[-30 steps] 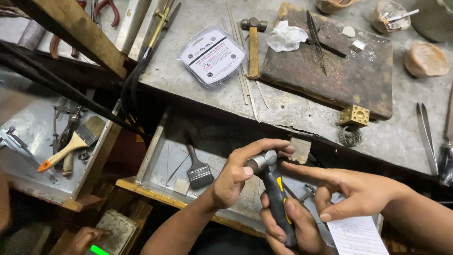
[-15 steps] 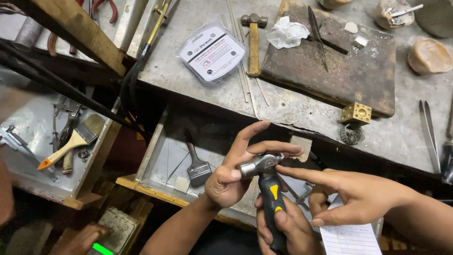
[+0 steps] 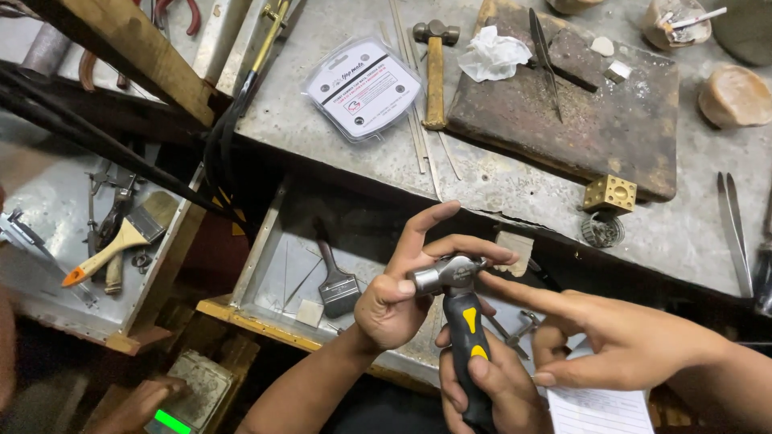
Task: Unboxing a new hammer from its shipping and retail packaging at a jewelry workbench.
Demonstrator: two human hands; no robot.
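A small hammer [image 3: 465,321] with a shiny metal head and a black and yellow handle stands upright in front of the bench drawer. My left hand [image 3: 394,301] pinches its metal head between thumb and middle finger, with the forefinger raised straight. My right hand [image 3: 623,341] comes in from the right and holds nothing. Its forefinger tip touches the far side of the head. A third hand [image 3: 486,394] rises from the bottom edge and wraps the handle. Whose hand it is cannot be told.
The open metal drawer [image 3: 269,241] holds a flat brush [image 3: 338,285]. The bench above carries a wooden-handled hammer [image 3: 435,72], a dark slab [image 3: 579,120], a brass cube [image 3: 609,194] and tweezers [image 3: 736,229]. Lined paper [image 3: 599,411] lies under my right hand. Another person's hand [image 3: 133,398] holds a green-lit device at bottom left.
My left forefinger has lifted off the hammer head and straightened. My right forefinger has moved in to touch the head. The hammer has stayed about where it was.
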